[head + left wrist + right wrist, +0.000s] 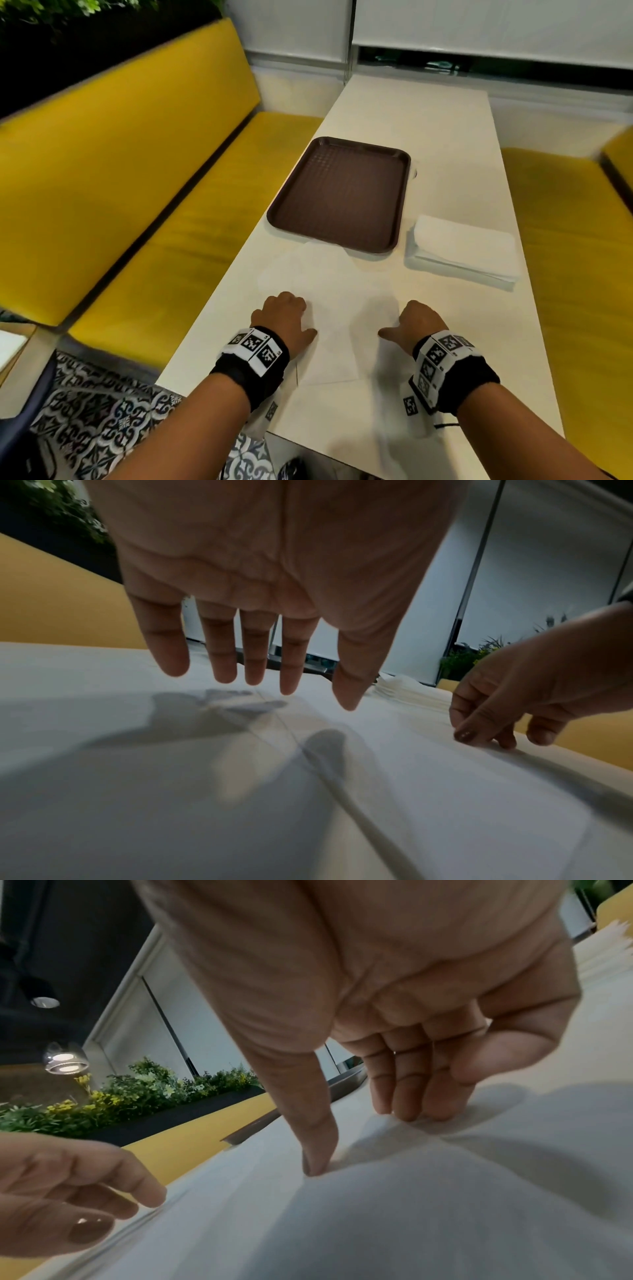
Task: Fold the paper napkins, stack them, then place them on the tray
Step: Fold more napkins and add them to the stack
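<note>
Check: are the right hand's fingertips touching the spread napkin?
Touching. The right wrist view shows the right hand's fingertips pressing the spread napkin, puckering it.

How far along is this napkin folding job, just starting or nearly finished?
Early on. Nothing looks finished: the brown tray holds no napkins, and the napkin pile beside it sits untouched. In hand: one napkin lies spread on the table, with the left hand and right hand over its near part. Folding it, the rest, stacking and moving to the tray remain.
</note>
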`<action>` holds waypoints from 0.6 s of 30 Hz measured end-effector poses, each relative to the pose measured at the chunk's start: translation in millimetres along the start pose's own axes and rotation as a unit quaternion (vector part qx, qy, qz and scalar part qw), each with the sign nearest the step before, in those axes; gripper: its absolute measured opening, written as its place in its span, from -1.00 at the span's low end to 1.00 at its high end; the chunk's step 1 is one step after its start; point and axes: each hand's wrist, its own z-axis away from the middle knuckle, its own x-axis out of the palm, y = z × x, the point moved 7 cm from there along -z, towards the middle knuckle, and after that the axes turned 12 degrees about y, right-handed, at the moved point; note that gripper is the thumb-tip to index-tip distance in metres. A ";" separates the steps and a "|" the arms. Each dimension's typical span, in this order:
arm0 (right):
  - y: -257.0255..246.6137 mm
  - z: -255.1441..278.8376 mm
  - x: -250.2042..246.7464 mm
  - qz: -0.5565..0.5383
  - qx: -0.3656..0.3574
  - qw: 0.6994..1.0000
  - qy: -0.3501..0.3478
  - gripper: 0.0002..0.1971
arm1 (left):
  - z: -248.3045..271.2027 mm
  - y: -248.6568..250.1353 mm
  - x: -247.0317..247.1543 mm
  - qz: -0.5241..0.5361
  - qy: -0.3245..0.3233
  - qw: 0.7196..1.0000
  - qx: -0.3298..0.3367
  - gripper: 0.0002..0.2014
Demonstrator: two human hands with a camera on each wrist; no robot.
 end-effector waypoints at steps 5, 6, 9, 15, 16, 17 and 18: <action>1.4 0.6 6.0 -0.010 0.006 1.000 0.003 -0.60 | 0.5 -0.5 5.2 -0.010 -0.004 1.000 0.014 -0.46; 1.3 1.6 6.5 -0.019 0.005 1.000 0.004 -0.61 | 0.8 -0.9 5.4 -0.009 -0.003 1.000 0.014 -0.45; 0.9 5.4 4.4 -0.058 -0.005 0.998 0.022 -0.67 | 1.3 -0.3 4.4 -0.007 0.002 1.000 0.018 -0.46; 7.1 12.3 -9.1 -0.142 0.018 0.988 0.058 -0.65 | 2.8 -0.6 3.7 -0.005 0.006 1.000 0.016 -0.41; 7.6 11.5 -12.7 -0.133 0.008 0.989 0.063 -0.72 | 2.8 -1.0 3.4 -0.004 0.008 1.000 0.016 -0.41; 7.2 11.7 -18.4 -0.135 -0.004 0.988 0.071 -0.79 | 2.6 -1.3 2.8 -0.004 0.011 1.000 0.016 -0.42; 7.3 12.1 -23.4 -0.147 -0.013 0.986 0.078 -0.77 | 2.4 -1.9 2.5 -0.004 0.014 1.000 0.015 -0.44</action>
